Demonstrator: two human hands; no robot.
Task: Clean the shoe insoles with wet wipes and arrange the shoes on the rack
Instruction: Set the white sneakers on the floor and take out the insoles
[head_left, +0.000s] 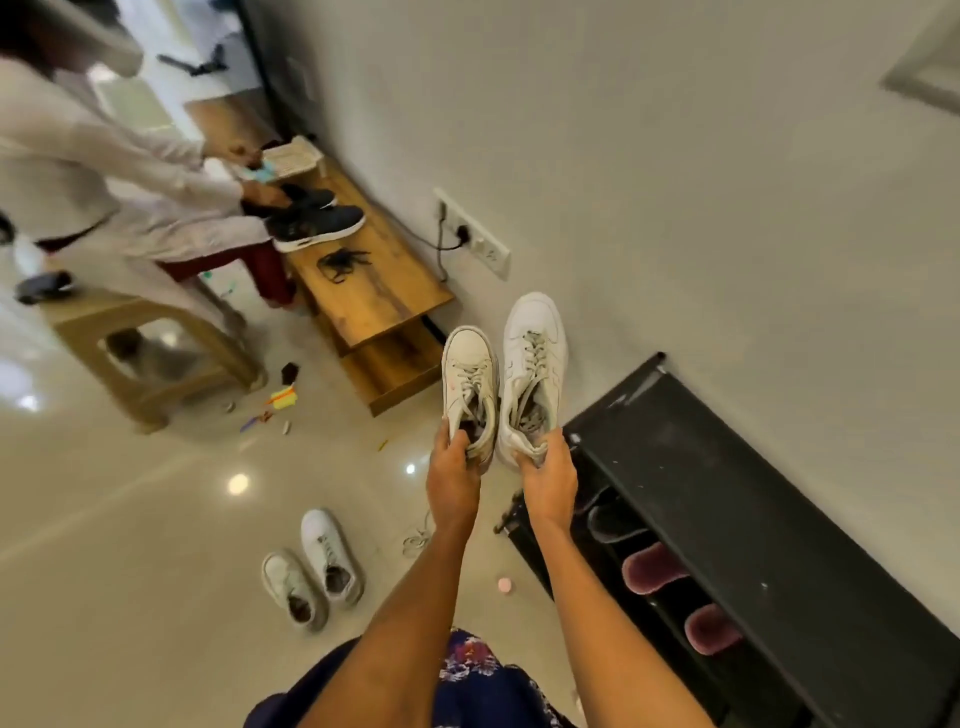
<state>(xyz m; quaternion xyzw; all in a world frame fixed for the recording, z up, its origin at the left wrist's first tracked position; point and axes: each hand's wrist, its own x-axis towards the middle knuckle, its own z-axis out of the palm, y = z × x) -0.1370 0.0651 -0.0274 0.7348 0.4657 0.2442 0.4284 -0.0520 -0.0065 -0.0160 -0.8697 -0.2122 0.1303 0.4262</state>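
My left hand (453, 470) grips the heel of a white sneaker (469, 371) with grey laces, held in the air toe away from me. Beside it, my right hand (548, 475) grips the heel of a second, larger-looking white sneaker (535, 353). Both shoes hang just left of the black shoe rack (727, 499) against the wall. On the rack's lower shelf sit a dark slipper (610, 522) and two purple slippers (652, 569). Another pair of white sneakers (311, 569) stands on the floor to my lower left.
A wooden bench (379, 291) along the wall carries black sneakers (317, 221), loose black laces and a pale basket; a person in white leans over it. A wooden stool (156, 358) stands at left. Small scraps, a loose lace and a pink cap litter the glossy floor.
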